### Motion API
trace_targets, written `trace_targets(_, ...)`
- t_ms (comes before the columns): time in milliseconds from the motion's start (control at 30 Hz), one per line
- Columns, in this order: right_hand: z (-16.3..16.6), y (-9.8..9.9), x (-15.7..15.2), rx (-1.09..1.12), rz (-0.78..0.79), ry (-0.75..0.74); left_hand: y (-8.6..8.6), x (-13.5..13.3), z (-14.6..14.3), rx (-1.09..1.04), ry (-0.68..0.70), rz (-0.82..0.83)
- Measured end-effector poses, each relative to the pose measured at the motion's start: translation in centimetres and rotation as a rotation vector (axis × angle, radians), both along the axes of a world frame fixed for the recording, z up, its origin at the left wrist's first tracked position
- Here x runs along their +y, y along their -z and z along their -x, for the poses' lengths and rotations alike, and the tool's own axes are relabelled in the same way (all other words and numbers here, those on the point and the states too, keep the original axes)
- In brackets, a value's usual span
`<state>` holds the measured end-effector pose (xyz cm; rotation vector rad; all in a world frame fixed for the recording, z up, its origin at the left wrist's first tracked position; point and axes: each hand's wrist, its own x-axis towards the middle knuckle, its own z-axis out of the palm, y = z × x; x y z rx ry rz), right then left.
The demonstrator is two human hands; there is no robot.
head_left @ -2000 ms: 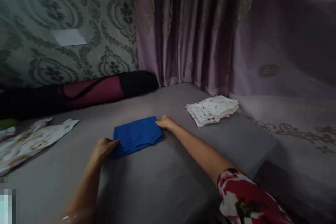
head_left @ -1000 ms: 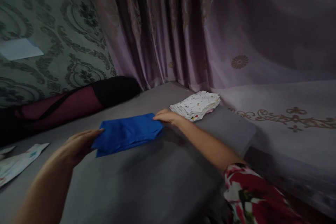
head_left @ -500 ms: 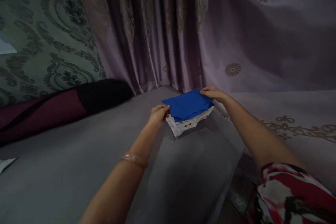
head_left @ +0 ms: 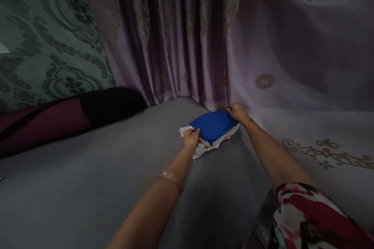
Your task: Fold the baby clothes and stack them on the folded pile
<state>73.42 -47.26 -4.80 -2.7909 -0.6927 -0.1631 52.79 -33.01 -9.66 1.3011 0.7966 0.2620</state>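
Blue folded cloth (head_left: 213, 125): lies on top of the stack of white printed cloths (head_left: 200, 152), slightly rumpled; the white edges show at its left and along its near side.
Left hand (head_left: 191, 139): at the left near edge of both, fingertips touching the blue cloth; whether they pinch it or only press cannot be made out.
Right hand (head_left: 239, 113): at the far right corner of the blue cloth, fingers bent inward; grip on the fabric cannot be confirmed.
Wrist and arm: clear bangle (head_left: 170, 176) on the left, red floral sleeve (head_left: 318, 218) on the right.
Grey-covered bed (head_left: 102, 175): bears the stack, near the mauve curtain (head_left: 214, 58).
Maroon-and-black long bag (head_left: 70, 114): along the patterned wallpaper (head_left: 66, 46).
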Motion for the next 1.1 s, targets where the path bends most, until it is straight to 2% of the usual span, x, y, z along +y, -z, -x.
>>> trace_targets(100,2.2,1.3,0.8,-0.103,0.077,0.076,0.0,0.1,0.4,-0.007,0.034,0.042)
trace_targets(200,4.6,1.8,2.3,-0.125,0.088,-0.02,-0.3,0.3,1.5,-0.052,0.059,0.06)
trace_targets(300,6.2,2.2,3.9,-0.033,0.09,-0.082,-0.3,0.8,3.6,-0.096,0.089,0.014)
trace_targets(433,6.4,3.7,5.0,0.103,0.097,0.062,1.0,3.0,8.9,-0.138,0.18,-0.083)
trace_targets(533,5.6,4.4,5.0,0.183,0.103,0.113,2.6,6.0,14.4,-0.049,0.223,-0.173)
trace_targets(700,5.7,3.2,5.0,0.222,0.101,0.099,4.2,11.6,25.0,0.07,0.127,-0.412)
trace_targets(767,7.0,3.0,5.4,0.131,0.081,0.028,4.6,13.3,29.1,0.152,0.058,-0.504)
trace_targets(867,9.8,3.8,6.4,-0.002,0.101,-0.144,5.3,15.3,33.9,0.299,-0.053,-0.735)
trace_targets(967,11.8,5.3,7.2,-0.081,0.156,-0.187,6.3,16.4,36.6,0.441,-0.126,-1.086)
trace_targets(1033,12.1,5.8,7.4,-0.108,0.18,-0.174,7.0,16.7,37.2,0.481,-0.129,-1.289)
trace_targets(1100,11.7,5.7,7.2,-0.071,0.203,-0.179,7.6,16.7,37.2,0.518,-0.125,-1.415)
